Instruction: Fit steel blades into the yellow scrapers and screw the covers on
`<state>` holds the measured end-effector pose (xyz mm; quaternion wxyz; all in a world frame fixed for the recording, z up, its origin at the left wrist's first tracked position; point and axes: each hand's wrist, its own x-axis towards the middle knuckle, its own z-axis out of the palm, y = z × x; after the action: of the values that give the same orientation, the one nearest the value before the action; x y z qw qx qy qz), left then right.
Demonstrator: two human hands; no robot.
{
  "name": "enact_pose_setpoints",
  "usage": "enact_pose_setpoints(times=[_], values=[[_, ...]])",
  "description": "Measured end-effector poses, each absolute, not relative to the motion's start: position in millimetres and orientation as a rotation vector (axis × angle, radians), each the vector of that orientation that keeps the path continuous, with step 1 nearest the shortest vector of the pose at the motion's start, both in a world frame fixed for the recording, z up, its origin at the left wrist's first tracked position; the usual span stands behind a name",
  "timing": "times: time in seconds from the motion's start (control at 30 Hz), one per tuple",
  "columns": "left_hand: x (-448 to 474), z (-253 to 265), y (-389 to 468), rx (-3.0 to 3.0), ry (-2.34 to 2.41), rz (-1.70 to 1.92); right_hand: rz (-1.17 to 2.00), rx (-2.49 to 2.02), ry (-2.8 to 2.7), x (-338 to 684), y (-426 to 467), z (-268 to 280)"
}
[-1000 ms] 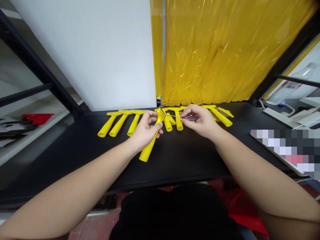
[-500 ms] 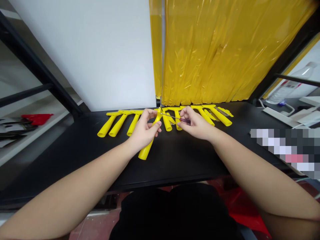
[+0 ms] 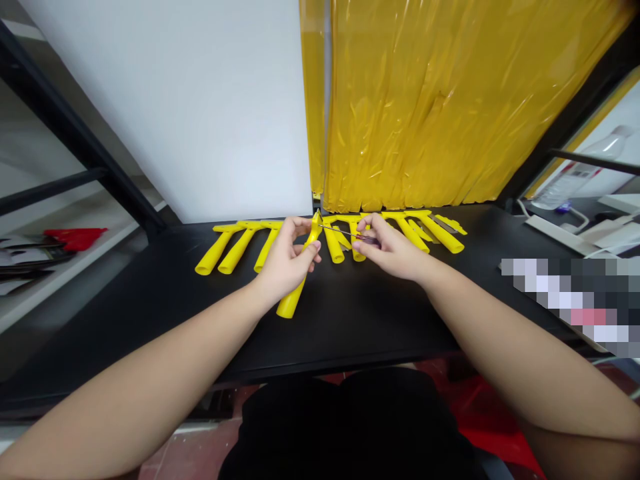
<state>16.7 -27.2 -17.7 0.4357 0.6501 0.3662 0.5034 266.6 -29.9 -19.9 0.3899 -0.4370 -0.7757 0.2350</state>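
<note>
Over the middle of the black table point(image 3: 375, 320), I see the left hand point(image 3: 290, 257) gripping a yellow handle point(image 3: 294, 301) near its far end. On its right, the right hand point(image 3: 393, 250) pinches a screwdriver point(image 3: 345, 231), tip at that end; other yellow handles point(image 3: 213, 255) lie beyond.

Black tabletop point(image 3: 370, 320), white panel point(image 3: 200, 113), wrinkled yellow sheeting point(image 3: 425, 100), pale shelf point(image 3: 117, 228), seemingly red-tiled floor point(image 3: 193, 447)

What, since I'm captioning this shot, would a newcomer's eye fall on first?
Probably the glossy yellow sheeting at upper right, beside the white panel. At centre, the left hand grips a yellow tool and the right hand points a screwdriver at its head. Similar yellow pieces line the far side of the black table.
</note>
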Motion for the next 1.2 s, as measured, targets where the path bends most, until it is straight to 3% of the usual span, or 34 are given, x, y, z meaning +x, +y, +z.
enact_pose_setpoints(times=[0.17,0.37,1.2], values=[[16.4,-17.9,-27.2,1.619,0.917,1.247,0.471,-1.163,-1.976,266.1,-27.5,-17.1],[15.8,-21.4,-27.4,1.701,0.901,1.221,0.579,-1.144,-1.953,266.7,-27.6,-18.9],[13.0,-21.5,-30.1,1.767,0.914,1.244,0.458,-1.205,-1.944,264.9,-26.5,-15.4]])
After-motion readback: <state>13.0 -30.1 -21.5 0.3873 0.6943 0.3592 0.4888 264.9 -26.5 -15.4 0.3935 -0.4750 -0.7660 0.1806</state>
